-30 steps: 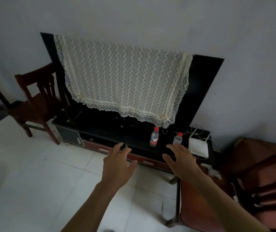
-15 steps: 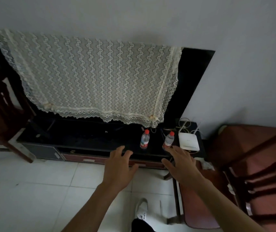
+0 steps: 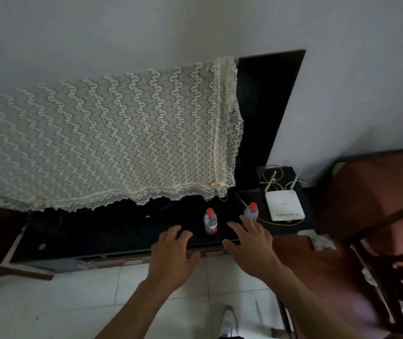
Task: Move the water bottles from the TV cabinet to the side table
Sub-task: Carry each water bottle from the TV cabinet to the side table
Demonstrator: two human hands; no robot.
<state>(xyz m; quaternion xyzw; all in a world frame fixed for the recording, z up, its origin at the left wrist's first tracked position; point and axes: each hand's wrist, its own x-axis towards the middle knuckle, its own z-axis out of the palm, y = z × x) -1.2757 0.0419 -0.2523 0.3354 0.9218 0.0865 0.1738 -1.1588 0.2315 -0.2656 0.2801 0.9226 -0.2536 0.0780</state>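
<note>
left bottle (image 3: 210,221): clear plastic, red cap, upright on the tv cabinet (image 3: 122,238), between the two hands. right bottle (image 3: 251,211): same kind, upright, lower part hidden behind the right hand (image 3: 249,243). both likely light, thin-walled, a little slick; grip mid-body, below the cap. left hand (image 3: 173,255): fingers spread, grasping nothing. right hand: likewise released. router (image 3: 284,204) just beside the right bottle.

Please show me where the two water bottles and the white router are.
Left water bottle (image 3: 210,221), head view, on its labelled body.
Right water bottle (image 3: 251,213), head view, on its clear shoulder below the red cap.
White router (image 3: 284,204), head view, on its flat top.
</note>
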